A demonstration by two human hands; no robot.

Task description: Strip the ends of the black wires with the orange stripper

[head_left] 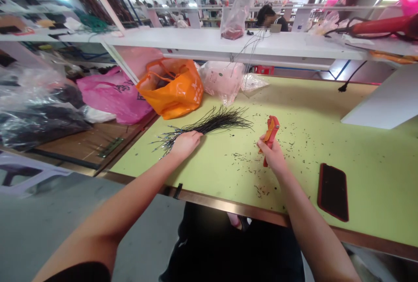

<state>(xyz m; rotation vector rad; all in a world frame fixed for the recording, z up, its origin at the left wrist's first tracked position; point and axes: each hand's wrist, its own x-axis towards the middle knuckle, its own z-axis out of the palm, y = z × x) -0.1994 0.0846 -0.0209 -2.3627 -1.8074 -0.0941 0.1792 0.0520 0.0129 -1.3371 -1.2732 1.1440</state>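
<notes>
A loose bundle of thin black wires point(222, 120) lies on the yellow-green tabletop, fanned out at both ends, with pale, shiny tips at its left end. Over the near side of this bundle is my left hand point(187, 143), its fingers together and curled onto the wires; the fingertips are partly hidden. My right hand point(273, 153) is wrapped around a red and orange wire stripper point(271, 129), its head pointing up and away from me. Small dark cut pieces point(243, 157) are scattered around and between my hands.
A phone point(333, 192) lies at the right. Behind the wires stand an orange bag point(178, 92) and a clear plastic bag point(224, 79). A white shelf point(196, 40) spans the back, with a white panel point(385, 99) at right. A person point(269, 17) sits beyond.
</notes>
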